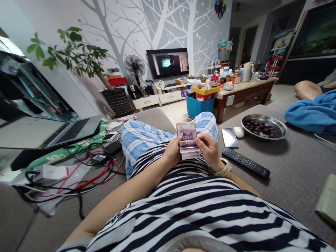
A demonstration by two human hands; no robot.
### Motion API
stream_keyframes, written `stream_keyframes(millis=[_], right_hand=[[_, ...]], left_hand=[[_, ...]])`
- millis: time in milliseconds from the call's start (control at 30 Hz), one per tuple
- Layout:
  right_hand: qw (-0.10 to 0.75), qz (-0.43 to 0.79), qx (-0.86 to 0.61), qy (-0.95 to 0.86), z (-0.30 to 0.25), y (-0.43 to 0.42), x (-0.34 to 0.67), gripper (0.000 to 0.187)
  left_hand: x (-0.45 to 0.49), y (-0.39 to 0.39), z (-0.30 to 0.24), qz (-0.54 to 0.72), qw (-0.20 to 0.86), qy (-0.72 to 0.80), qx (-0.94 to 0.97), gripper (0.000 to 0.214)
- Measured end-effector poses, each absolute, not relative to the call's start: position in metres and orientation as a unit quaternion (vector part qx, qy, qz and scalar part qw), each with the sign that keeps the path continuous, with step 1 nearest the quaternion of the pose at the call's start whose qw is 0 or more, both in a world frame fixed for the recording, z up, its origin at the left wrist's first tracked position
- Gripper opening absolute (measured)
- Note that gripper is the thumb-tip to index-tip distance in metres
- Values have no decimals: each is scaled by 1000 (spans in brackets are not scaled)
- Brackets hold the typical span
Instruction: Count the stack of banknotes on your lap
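Note:
A stack of purple banknotes [188,134] is held upright over my lap, with some notes folded down toward me. My left hand [172,151] grips the stack along its left side, thumb on the front note. On the other side, my right hand [208,148] pinches a note's right edge between thumb and fingers; that wrist wears a pale watch [225,168]. Behind the purple notes, a few brownish ones show at the top. The fingers behind the stack are hidden.
To my right on the sofa lie a phone [230,137], a white mouse [238,132], a remote control [245,162] and a metal bowl [282,131] of dark fruit. Tangled cables [86,182] and a laptop [70,131] are at left. Another person's knee [307,90] shows at far right.

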State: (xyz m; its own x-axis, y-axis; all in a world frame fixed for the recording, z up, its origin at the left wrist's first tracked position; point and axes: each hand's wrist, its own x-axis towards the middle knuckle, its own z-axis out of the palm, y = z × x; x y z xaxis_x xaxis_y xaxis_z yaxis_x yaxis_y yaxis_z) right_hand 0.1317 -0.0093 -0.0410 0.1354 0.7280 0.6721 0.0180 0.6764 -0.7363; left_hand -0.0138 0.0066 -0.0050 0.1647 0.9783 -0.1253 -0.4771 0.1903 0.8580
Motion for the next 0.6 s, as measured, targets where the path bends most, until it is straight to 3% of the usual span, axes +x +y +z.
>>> stream_keyframes(millis=[600], right_hand=[[695,296,-276,-595,-39,-13,131,33]], left_hand=[[-11,2,3,540,675,362,349,22]])
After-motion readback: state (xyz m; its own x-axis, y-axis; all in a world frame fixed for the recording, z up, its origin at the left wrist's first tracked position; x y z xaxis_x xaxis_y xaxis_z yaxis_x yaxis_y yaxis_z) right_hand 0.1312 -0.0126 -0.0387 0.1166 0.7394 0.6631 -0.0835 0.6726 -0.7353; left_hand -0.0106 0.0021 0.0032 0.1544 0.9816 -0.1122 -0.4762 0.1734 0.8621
